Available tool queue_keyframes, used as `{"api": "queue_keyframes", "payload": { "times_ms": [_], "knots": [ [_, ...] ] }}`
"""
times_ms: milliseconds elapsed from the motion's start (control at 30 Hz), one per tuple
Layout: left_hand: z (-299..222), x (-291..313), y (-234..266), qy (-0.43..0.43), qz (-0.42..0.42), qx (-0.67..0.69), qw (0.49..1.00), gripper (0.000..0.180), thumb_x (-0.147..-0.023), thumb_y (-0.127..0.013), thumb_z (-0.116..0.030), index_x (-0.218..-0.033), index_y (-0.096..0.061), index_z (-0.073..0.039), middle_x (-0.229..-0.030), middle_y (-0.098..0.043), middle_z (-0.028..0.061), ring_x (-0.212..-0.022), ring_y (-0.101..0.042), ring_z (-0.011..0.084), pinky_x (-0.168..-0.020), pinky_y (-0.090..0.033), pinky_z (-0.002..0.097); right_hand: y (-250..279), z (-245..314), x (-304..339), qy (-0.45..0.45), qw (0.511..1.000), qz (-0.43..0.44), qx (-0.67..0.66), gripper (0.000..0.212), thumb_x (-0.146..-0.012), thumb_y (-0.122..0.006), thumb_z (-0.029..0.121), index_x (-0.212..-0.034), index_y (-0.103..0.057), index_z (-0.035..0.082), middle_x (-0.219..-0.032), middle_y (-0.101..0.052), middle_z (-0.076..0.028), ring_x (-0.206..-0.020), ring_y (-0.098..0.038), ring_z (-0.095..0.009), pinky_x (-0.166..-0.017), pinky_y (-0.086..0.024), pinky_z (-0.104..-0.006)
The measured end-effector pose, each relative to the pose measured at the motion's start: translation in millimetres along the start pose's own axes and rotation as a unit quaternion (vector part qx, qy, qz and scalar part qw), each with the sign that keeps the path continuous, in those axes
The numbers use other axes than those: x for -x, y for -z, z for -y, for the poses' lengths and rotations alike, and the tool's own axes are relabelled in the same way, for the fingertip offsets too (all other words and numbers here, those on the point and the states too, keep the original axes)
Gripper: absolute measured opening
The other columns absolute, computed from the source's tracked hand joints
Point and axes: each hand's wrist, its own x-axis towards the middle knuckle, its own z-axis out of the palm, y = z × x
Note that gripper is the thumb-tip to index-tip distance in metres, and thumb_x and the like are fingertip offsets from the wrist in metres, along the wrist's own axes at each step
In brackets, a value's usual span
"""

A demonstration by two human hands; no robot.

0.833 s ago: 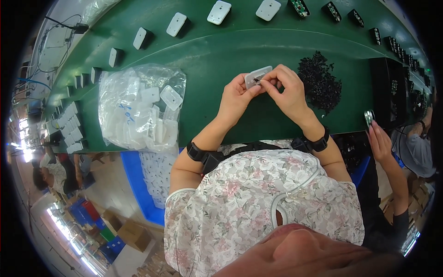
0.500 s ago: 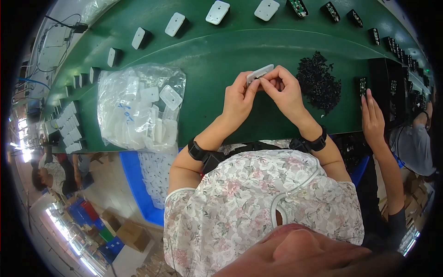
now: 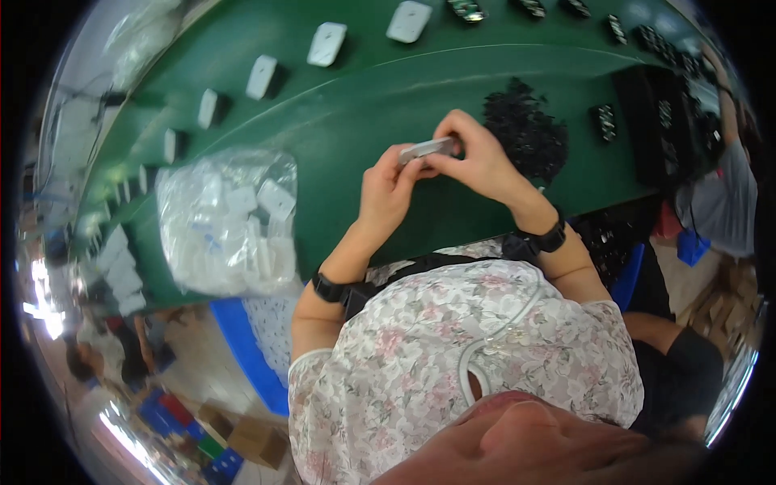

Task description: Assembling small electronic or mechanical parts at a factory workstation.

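Above the table's middle, a white plastic cover (image 3: 427, 150) is pinched edge-on between my two hands. My left hand (image 3: 386, 187) grips its left end, thumb and fingers closed on it. My right hand (image 3: 482, 162) closes around the right end, fingertips curled by its edge; any small part in them is hidden. Just right of that hand lies a loose pile of small black parts (image 3: 525, 133). To the left, a clear plastic bag (image 3: 182, 242) holds many white covers, with one white cover (image 3: 276, 199) lying at its mouth.
White-topped boxes (image 3: 326, 44) line the far edge of the green table (image 3: 347, 105). Black housings with circuit boards (image 3: 604, 123) continue at right, beside a black crate (image 3: 643, 133). A blue bin (image 3: 242, 343) stands below the table's front edge. Another person (image 3: 719, 190) is at far right.
My view has tilted, shifting the table's things. The white cover has turned to lie more level in my hands. A co-worker's hand beside the black housing at right has left the table.
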Motion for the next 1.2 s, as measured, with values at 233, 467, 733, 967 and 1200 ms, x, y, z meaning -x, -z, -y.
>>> {"api": "queue_keyframes", "payload": {
  "times_ms": [233, 467, 733, 967, 1200],
  "knots": [
    [-3, -8, 6, 0.061, 0.019, 0.043, 0.997, 0.027, -0.095, -0.04, 0.003, -0.122, -0.036, 0.003, -0.106, -0.059, 0.0186, -0.093, -0.065, 0.0243, -0.085, -0.053, 0.0308, 1, -2, -4, 0.016, 0.997, -0.038, 0.064, 0.025, -0.073, -0.075, 0.013, -0.083, -0.053, 0.005, -0.077, -0.049, -0.003, -0.067, -0.049, -0.012, -0.06, -0.042, -0.0271],
    [-2, -32, 41, 0.098, 0.036, 0.017, 0.994, 0.023, -0.096, -0.039, -0.001, -0.117, -0.029, -0.002, -0.094, -0.06, 0.022, -0.071, -0.066, 0.0279, -0.066, -0.056, 0.0317, 61, -12, -62, 0.095, 0.98, -0.122, 0.124, 0.041, -0.073, -0.078, 0.025, -0.104, -0.057, 0.007, -0.096, -0.055, -0.004, -0.074, -0.052, -0.013, -0.068, -0.046, -0.0269],
    [-32, -53, 62, 0.197, 0.102, -0.253, 0.942, 0.021, -0.095, -0.042, -0.003, -0.115, -0.048, -0.001, -0.083, -0.058, 0.01, -0.045, -0.052, 0.0134, -0.045, -0.042, 0.0259, 95, -48, -193, 0.032, 0.901, -0.086, 0.423, 0.062, -0.076, -0.071, 0.04, -0.127, -0.048, 0.014, -0.12, -0.052, -0.011, -0.114, -0.049, -0.03, -0.09, -0.046, -0.0416],
    [-28, -50, 52, -0.094, 0.03, -0.599, 0.794, 0.034, -0.091, -0.056, -0.023, -0.119, -0.052, -0.004, -0.097, -0.05, 0.0145, -0.073, -0.058, 0.0268, -0.062, -0.049, 0.0368, 87, -44, -173, -0.058, 0.979, -0.152, 0.123, 0.053, -0.073, -0.072, 0.019, -0.118, -0.05, 0.005, -0.109, -0.054, -0.014, -0.099, -0.055, -0.025, -0.087, -0.047, -0.0345],
    [-4, -14, 23, -0.121, -0.052, -0.663, 0.737, 0.07, -0.068, -0.077, -0.034, -0.118, -0.046, 0.004, -0.097, -0.049, 0.0153, -0.091, -0.051, 0.0326, -0.074, -0.047, 0.0378, 67, -48, -90, 0.013, 0.993, -0.094, 0.077, 0.042, -0.072, -0.075, 0.015, -0.107, -0.054, 0.006, -0.098, -0.056, -0.006, -0.095, -0.055, -0.018, -0.086, -0.045, -0.0317]
  ]
}}
